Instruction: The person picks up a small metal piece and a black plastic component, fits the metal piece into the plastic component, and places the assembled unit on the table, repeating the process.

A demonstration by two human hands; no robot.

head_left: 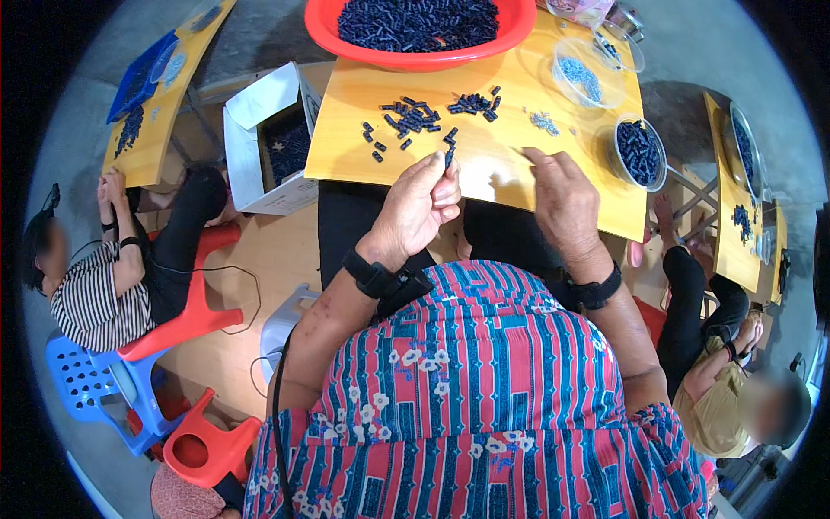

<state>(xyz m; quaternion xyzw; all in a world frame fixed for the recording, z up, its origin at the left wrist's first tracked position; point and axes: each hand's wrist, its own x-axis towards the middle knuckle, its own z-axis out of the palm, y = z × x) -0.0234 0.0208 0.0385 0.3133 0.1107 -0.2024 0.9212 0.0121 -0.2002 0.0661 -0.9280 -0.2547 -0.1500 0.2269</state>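
Observation:
My left hand is closed at the near edge of the wooden table. Between its thumb and fingers it pinches a small black plastic cylinder. To the right and apart from it, my right hand hovers over the table edge with its fingers drawn together. Whatever its fingertips may hold is too small to name. Beyond my left hand lie two loose piles of black cylinders, with a few strays at their left. A little heap of tiny clear pieces lies beyond my right hand.
A red basin full of black cylinders stands at the table's far side. A clear tub of small bluish pieces and a bowl of cylinders are at the right. An open white box stands left. Other people sit at tables on both sides.

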